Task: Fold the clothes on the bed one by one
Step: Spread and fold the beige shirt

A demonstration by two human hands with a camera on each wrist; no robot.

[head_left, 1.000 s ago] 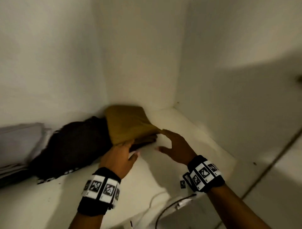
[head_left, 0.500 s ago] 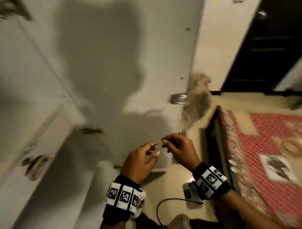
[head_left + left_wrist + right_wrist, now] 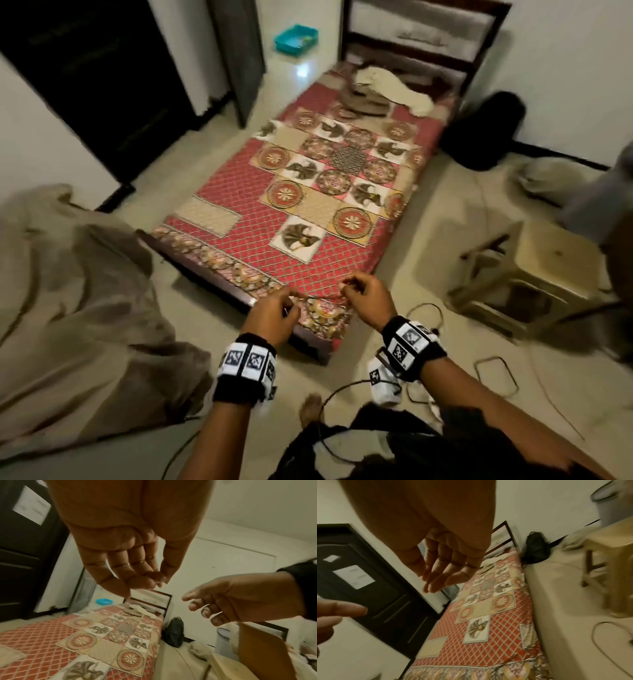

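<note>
**Back at the bed, both hands empty**

One second ago our hands were pushing a folded mustard garment into the corner of a white shelf; half a second ago we were already turning away from it. Now we face the bed (image 3: pixel 329 192) from its foot end, and that garment is out of view.

Our left hand (image 3: pixel 272 317) and right hand (image 3: pixel 368 299) hang in the air above the foot edge of the bed, close to each other but apart. The fingers of both are loosely curled and hold nothing; the wrist views show the palms bare.

The clothes (image 3: pixel 380 90) lie in a small heap at the head end of the bed, a cream piece on top of brownish ones, far from our hands.

For containers, we see a teal tray (image 3: pixel 296 40) on the floor left of the headboard; what is in it we cannot tell. A black bag (image 3: pixel 486 133) stands on the floor right of the bed, and a beige stool (image 3: pixel 534 277) is near the foot corner, on the right.
</note>
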